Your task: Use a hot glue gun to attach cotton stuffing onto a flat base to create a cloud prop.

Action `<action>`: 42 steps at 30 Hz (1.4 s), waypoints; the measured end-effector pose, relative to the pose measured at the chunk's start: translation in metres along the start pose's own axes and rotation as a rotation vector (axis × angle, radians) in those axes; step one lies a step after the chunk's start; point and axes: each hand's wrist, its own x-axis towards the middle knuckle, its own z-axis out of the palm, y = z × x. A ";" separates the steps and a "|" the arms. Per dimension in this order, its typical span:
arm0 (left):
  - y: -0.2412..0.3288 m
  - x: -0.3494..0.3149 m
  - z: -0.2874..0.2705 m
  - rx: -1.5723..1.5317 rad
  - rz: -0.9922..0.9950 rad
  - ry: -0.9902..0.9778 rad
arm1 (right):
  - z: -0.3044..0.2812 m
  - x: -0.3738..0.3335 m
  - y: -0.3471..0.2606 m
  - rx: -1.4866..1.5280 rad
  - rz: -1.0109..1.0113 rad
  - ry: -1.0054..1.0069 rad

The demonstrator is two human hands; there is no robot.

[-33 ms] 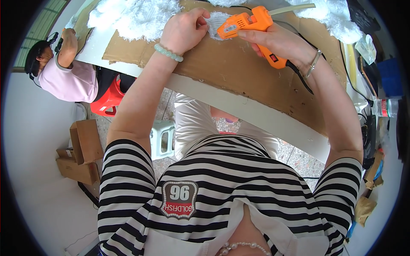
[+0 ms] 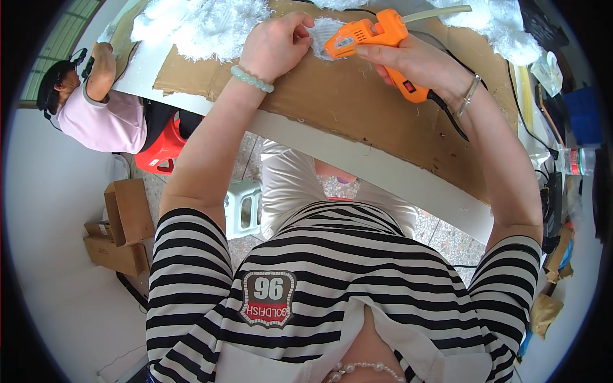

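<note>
My right hand [image 2: 424, 64] is wrapped around an orange hot glue gun [image 2: 377, 35], with a pale glue stick [image 2: 440, 11] poking out of its back end and a black cord leaving the handle. The gun's nose points left, over a white textured piece of fabric [image 2: 324, 32] lying on brown cardboard. Just left of that piece is my left hand [image 2: 278, 43], its fingers curled and the thumb close to the index finger. The fingertips meet the fabric's left edge; what they pinch, if anything, is hidden.
White fluffy material [image 2: 198, 29] lies on the cardboard sheet [image 2: 357, 115] at back left, with another fluffy heap [image 2: 495, 32] at back right. A black cable runs down the table's right side, near a plastic bottle [image 2: 578, 161]. At far left a person [image 2: 105, 118] sits on a red stool [image 2: 159, 150].
</note>
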 end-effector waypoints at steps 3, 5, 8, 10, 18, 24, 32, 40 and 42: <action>0.002 0.000 -0.002 0.016 -0.019 0.003 | -0.002 -0.001 0.003 -0.008 0.004 0.017; -0.001 0.001 -0.001 0.031 -0.008 0.016 | -0.003 -0.002 0.002 0.007 0.006 0.029; -0.006 0.003 -0.003 0.008 0.000 0.017 | -0.007 -0.005 0.001 0.053 0.023 0.055; -0.009 0.003 -0.006 -0.033 0.000 0.000 | -0.008 -0.003 0.006 0.049 -0.007 0.014; 0.008 -0.011 -0.017 -0.084 0.167 -0.026 | -0.005 0.001 0.010 0.063 0.004 0.008; 0.011 -0.007 -0.009 0.015 0.243 -0.038 | -0.005 0.007 0.008 0.042 0.000 0.002; 0.011 -0.010 -0.007 0.154 0.297 -0.078 | -0.003 0.005 0.005 -0.008 -0.009 0.027; 0.012 -0.014 -0.005 0.176 0.270 -0.085 | 0.002 0.005 0.004 -0.020 -0.052 0.069; 0.013 -0.014 -0.005 0.178 0.269 -0.062 | 0.001 0.006 0.007 -0.027 -0.050 0.061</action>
